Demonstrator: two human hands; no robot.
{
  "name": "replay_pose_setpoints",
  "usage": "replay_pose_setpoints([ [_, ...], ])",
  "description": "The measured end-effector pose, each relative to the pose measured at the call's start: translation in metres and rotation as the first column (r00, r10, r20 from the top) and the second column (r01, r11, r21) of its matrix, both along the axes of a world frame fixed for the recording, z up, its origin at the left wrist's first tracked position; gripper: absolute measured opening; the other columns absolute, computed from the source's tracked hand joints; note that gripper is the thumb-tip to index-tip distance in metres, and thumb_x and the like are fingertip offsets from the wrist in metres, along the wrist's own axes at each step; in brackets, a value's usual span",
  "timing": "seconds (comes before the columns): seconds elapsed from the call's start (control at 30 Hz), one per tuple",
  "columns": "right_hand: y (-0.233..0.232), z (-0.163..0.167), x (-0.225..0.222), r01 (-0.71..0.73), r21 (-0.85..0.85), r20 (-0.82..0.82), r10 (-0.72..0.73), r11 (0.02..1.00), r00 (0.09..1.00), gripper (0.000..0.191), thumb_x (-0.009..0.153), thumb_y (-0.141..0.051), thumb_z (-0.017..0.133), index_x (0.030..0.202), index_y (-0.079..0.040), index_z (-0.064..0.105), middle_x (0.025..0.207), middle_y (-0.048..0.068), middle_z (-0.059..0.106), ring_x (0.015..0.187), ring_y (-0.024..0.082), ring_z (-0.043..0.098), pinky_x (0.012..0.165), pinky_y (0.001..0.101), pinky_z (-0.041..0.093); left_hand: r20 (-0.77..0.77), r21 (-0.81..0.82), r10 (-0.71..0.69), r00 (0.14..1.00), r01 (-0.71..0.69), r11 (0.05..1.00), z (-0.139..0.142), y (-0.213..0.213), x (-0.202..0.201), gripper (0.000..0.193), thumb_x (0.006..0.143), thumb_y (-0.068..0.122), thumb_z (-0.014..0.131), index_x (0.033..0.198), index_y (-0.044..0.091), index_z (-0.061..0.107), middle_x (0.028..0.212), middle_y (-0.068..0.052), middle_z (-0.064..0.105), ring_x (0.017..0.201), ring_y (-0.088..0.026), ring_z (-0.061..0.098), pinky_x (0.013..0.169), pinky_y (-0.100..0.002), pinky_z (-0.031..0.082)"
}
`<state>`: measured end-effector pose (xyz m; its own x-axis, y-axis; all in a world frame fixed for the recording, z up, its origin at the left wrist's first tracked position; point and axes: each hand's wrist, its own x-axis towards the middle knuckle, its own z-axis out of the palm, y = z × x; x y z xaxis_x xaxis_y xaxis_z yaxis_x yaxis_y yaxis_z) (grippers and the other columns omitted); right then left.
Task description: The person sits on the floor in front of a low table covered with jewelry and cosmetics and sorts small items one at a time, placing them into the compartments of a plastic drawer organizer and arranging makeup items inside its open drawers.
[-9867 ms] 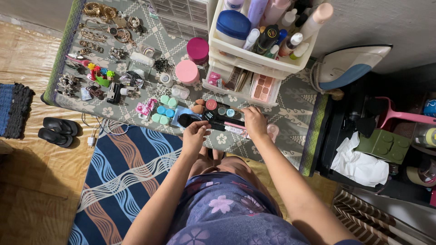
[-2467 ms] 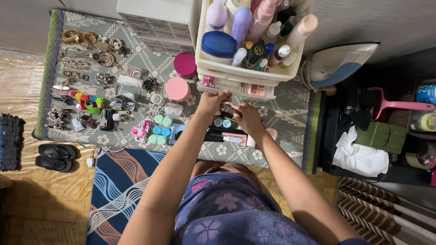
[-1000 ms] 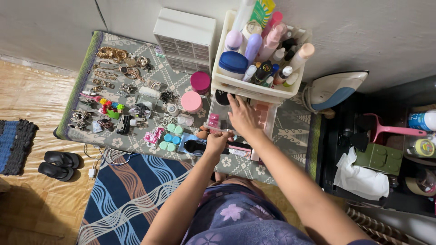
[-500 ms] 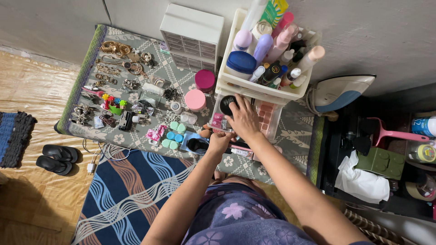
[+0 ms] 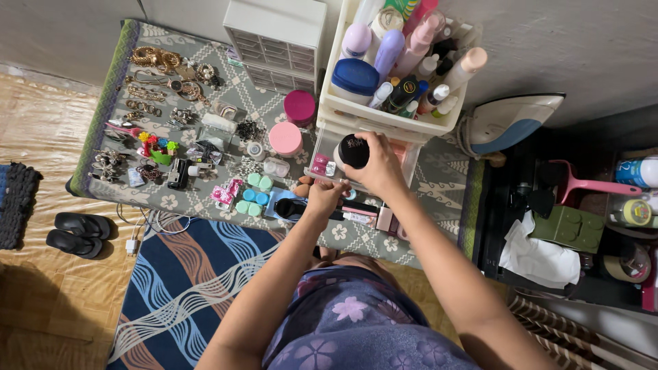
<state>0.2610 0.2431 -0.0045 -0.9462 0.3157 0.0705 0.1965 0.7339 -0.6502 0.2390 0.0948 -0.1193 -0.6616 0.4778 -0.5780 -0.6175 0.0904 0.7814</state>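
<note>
Round black-lidded jar (image 5: 354,151) (held aloft) just before the white drawer unit (image 5: 384,123).

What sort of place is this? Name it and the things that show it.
Likely a home bedroom floor: a white rack of cosmetic bottles, jewellery spread on a patterned mat, and a clothes iron.

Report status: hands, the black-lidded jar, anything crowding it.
Right hand grips black-lidded jar at the clear drawer front. Left hand low over small cosmetics on the mat. White bin of bottles close above the jar.
</note>
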Motion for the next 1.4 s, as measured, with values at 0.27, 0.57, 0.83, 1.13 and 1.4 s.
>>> replay_pose_setpoints([
  [0.27,-0.030,0.045,-0.036,-0.195,-0.097,-0.033,0.193,0.976,0.981,0.075,0.068,-0.026,0.087,0.135,-0.009,0.059,0.130,0.015,0.059,0.123,0.034,0.061,0.105,0.0425,0.050,-0.040,0.023,0.049,0.998,-0.049,0.999,0.000,0.006,-0.004,0.022,0.094,0.017,0.067,0.080,0.000,0.073,0.077,-0.002,0.073,0.064,-0.007,0.059,0.059,-0.022,0.046],
  [0.57,-0.063,-0.003,-0.134,-0.338,0.030,-0.029,0.339,0.941,0.940,0.079,0.062,-0.026,0.090,0.133,-0.010,0.059,0.127,0.016,0.055,0.120,0.036,0.059,0.103,0.0438,0.049,-0.149,0.038,0.079,0.986,-0.074,0.997,0.002,0.016,-0.003,0.028,0.093,0.016,0.072,0.070,0.001,0.069,0.066,-0.005,0.066,0.054,-0.009,0.052,0.050,-0.026,0.039],
  [0.83,-0.084,-0.063,-0.204,-0.369,0.016,-0.010,0.369,0.929,0.929,0.081,0.067,-0.020,0.088,0.137,-0.006,0.050,0.131,0.020,0.050,0.121,0.041,0.056,0.103,0.0456,0.049,-0.046,0.110,0.089,0.995,-0.084,0.990,-0.006,0.019,0.007,0.017,0.089,0.008,0.063,0.075,0.003,0.072,0.070,0.001,0.070,0.059,-0.005,0.058,0.053,-0.024,0.044],
  [1.13,-0.082,-0.102,-0.223,-0.389,0.243,0.133,0.366,0.889,0.921,0.080,0.070,-0.017,0.087,0.140,-0.007,0.049,0.131,0.016,0.051,0.124,0.039,0.052,0.109,0.0491,0.041,-0.133,0.034,-0.053,0.990,0.058,0.998,0.004,0.004,0.002,0.022,0.089,0.014,0.071,0.074,-0.002,0.074,0.059,0.001,0.061,0.052,-0.004,0.050,0.050,-0.026,0.041],
  [1.4,-0.082,-0.115,-0.223,-0.419,0.304,0.191,0.376,0.856,0.907,0.080,0.070,-0.022,0.091,0.137,-0.008,0.050,0.134,0.012,0.054,0.127,0.034,0.053,0.108,0.0491,0.039,-0.142,0.062,-0.054,0.988,0.063,0.996,-0.020,-0.005,-0.006,0.017,0.086,0.011,0.071,0.078,-0.003,0.073,0.072,0.000,0.069,0.063,-0.006,0.059,0.058,-0.025,0.047],
])
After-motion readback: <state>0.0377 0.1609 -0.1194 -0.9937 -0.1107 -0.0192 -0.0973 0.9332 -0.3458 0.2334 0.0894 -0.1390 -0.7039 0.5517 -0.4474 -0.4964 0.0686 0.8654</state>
